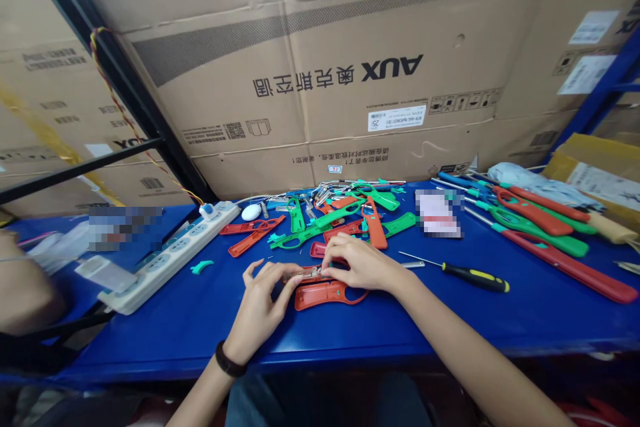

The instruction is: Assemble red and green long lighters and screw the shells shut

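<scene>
Red plastic lighter shell [320, 296] lies beneath both hands; left hand [260, 300] and right hand [363, 263] grip its metal insert [310, 273], fingers pressed together. Screwdriver [475, 277] lies just right on the blue bench [250, 347].

Tabletop [320, 340]: solid bright blue, pretty loud
Lighter shell [330, 296], bottom middle: red-orange
Green shell [315, 231], upper middle: vivid green
Screwdriver handle [475, 277], right: black with yellow patches
Power strip [170, 259], left: plain white
Carton [215, 47], top: brown, dark grey hatched band, black print
Wristband [229, 359], lower middle: black
</scene>
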Available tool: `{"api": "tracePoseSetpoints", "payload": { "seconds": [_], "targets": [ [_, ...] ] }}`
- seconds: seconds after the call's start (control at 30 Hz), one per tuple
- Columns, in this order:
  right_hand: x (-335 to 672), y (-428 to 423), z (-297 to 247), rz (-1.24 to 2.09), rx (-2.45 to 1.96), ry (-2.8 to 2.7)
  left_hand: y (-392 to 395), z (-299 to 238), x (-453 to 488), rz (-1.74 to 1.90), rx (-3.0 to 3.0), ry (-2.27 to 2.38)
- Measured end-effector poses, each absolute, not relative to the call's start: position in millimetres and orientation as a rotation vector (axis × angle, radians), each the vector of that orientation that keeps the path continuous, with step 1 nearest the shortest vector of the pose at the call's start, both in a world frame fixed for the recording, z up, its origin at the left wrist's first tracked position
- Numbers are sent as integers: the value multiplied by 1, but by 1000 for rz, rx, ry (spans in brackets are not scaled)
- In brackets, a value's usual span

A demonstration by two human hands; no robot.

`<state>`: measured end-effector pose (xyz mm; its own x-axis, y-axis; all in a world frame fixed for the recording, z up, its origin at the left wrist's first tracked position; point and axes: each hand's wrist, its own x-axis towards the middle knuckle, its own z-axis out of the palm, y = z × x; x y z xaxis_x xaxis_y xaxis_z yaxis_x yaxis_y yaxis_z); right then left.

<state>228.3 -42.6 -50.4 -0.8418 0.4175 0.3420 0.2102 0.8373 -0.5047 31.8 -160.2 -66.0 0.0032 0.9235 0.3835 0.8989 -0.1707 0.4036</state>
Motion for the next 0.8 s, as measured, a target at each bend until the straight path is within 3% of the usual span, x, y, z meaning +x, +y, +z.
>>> {"api": "tracePoseSetpoints", "payload": {
  "seconds": [0.8],
  "targets": [
    [229, -42, -46, 604, -494, -2543, -154, -67, 32, 941, 2015, 1980]
  ]
}}
